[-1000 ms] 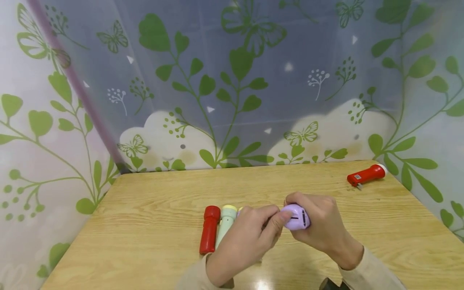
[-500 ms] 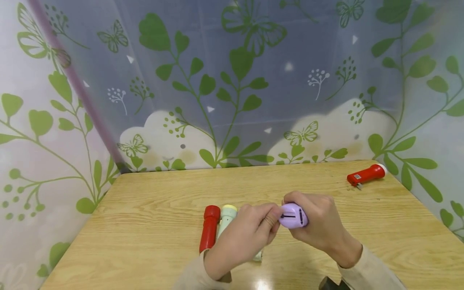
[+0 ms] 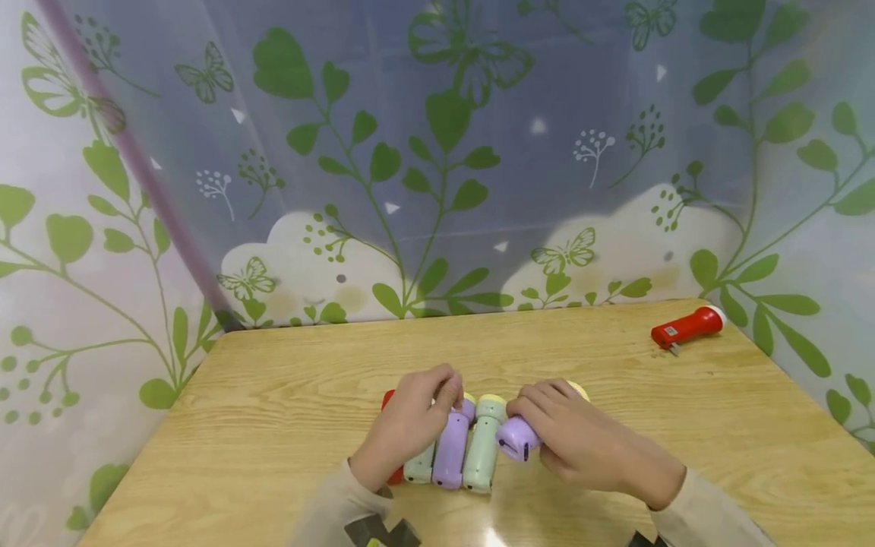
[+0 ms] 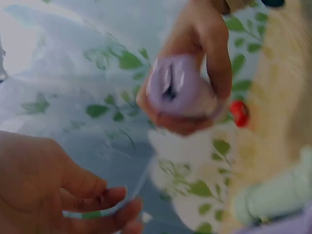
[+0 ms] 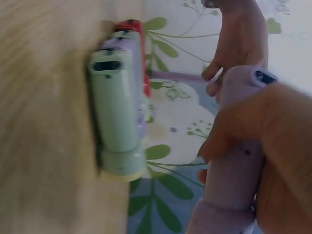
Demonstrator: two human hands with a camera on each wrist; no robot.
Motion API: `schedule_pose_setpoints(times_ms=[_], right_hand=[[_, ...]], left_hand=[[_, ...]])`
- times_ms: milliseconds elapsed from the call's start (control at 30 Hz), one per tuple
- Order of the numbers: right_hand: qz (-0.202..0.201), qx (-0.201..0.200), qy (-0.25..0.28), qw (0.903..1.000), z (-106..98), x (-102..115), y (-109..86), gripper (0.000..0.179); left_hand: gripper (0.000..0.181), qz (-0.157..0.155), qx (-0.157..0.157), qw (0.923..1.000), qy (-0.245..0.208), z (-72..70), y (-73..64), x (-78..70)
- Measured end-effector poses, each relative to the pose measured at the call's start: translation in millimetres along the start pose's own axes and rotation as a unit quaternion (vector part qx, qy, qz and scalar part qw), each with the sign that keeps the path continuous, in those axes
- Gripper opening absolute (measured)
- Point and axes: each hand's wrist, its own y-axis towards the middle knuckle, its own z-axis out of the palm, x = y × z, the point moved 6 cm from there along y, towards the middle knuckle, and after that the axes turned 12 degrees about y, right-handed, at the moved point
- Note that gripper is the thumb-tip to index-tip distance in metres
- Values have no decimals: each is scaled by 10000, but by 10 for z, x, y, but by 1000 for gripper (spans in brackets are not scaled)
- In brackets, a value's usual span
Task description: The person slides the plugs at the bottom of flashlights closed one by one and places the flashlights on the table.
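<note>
In my right hand [image 3: 581, 441] I grip a lilac flashlight [image 3: 517, 439] by its body; its slotted tail end faces left, its pale yellow rim shows beyond the hand. My left hand [image 3: 410, 418] hovers apart from it, fingers loosely bent, with nothing seen between them in the left wrist view. Below and beside the left hand lies a row: a mostly hidden red flashlight [image 3: 387, 398], a partly covered mint flashlight [image 3: 419, 465], another lilac flashlight [image 3: 451, 448] and a second mint flashlight [image 3: 482, 448].
A red flashlight [image 3: 687, 328] with a white head lies at the far right of the wooden table [image 3: 307, 380], plug prongs showing at its tail. Behind the table hangs a leaf-and-butterfly patterned cloth [image 3: 478, 190].
My left hand has let go of the lilac flashlight's tail end and moved left, over the row. The right hand has brought the flashlight lower and left, turning it towards lying flat.
</note>
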Motion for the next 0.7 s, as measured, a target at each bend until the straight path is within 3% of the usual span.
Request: schedule_pose_setpoints(times_ms=[100,200,300,433,700], right_hand=[[4,421,-221,9989,141,-47,-53,48],[-67,790,-358,9962,267,-81,-84,42],[-187,1014,-387,9939,369,-104,-108,40],[-313,984,-444,9937,461,-118,-133,42],[-344,944,-283,9945,567,-87,-167,30]], left_hand=[[12,-438,-341,9960,702,83,8,217],[16,-925,-392,9882,1155,223,25,405],[28,-1178,-117,9837,1356,389,41,524],[44,-1380,269,9793,1455,547,43,602],[58,-1697,723,9699,1588,664,13,680]])
